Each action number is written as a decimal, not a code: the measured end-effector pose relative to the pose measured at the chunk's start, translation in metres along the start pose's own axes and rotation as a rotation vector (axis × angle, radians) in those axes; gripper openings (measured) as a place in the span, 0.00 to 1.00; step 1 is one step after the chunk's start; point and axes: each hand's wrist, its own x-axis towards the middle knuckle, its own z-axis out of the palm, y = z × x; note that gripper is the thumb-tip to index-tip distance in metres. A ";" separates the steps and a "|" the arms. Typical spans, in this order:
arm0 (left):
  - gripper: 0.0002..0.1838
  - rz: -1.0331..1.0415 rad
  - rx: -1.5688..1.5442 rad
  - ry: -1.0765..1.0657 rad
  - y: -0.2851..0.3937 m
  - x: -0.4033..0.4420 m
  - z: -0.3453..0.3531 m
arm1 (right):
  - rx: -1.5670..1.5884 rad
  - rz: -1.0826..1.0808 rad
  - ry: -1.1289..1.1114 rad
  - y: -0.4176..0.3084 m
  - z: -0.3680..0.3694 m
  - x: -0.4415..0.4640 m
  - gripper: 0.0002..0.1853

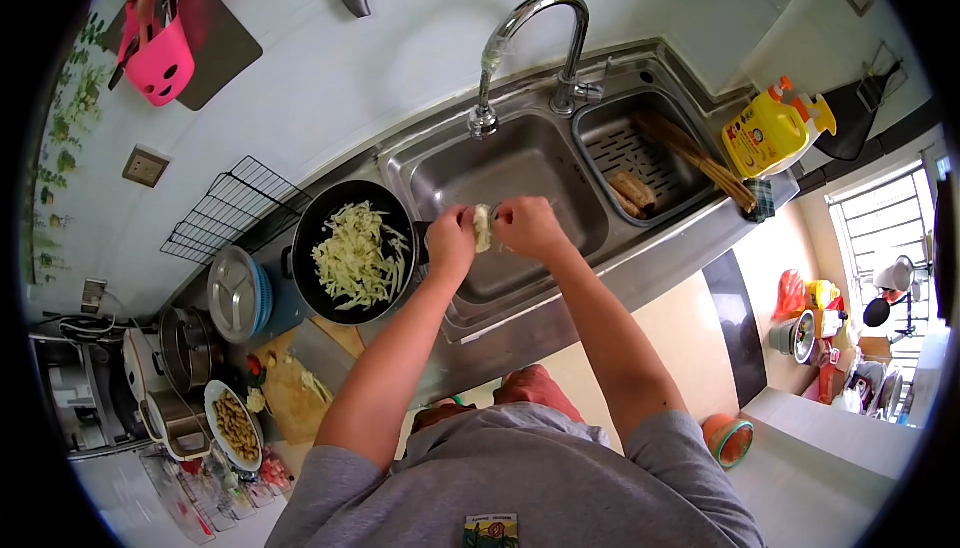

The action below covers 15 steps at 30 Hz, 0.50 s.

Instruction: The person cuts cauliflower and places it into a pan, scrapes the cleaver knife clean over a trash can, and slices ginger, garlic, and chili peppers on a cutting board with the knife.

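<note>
Over the left basin of the steel sink (530,163), my left hand (452,240) is closed around a pale, whitish lump of food (482,229); its exact kind is too small to tell. Just to the right of that lump, my right hand (530,227) is closed, its fingers pinched toward the lump. Whatever those fingers hold is hidden. Beside my left hand stands a black frying pan (300,266) filled with pale green shredded vegetable (358,258). Above the basin hangs the spout of a chrome faucet (483,120).
The right basin holds a dark drain basket (610,138) with brown root pieces (632,191) and chopsticks (715,166). Yellow detergent bottles (768,136) stand on the right. At left are stacked plates (236,295), a cutting board (297,403), a cleaver and a dish of brown pieces (236,426).
</note>
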 end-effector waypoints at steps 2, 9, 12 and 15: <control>0.12 0.064 0.107 0.071 -0.007 0.002 -0.004 | -0.052 -0.018 0.046 0.007 -0.008 -0.001 0.08; 0.13 -0.465 -0.682 -0.067 -0.020 0.004 -0.006 | -0.016 -0.067 0.050 0.030 -0.016 0.001 0.08; 0.12 -0.470 -0.772 -0.140 -0.021 0.000 -0.016 | 0.008 -0.086 0.127 0.033 -0.014 -0.002 0.09; 0.10 -0.460 -0.811 -0.177 -0.017 -0.002 -0.023 | 0.028 -0.060 0.123 0.029 -0.019 -0.008 0.08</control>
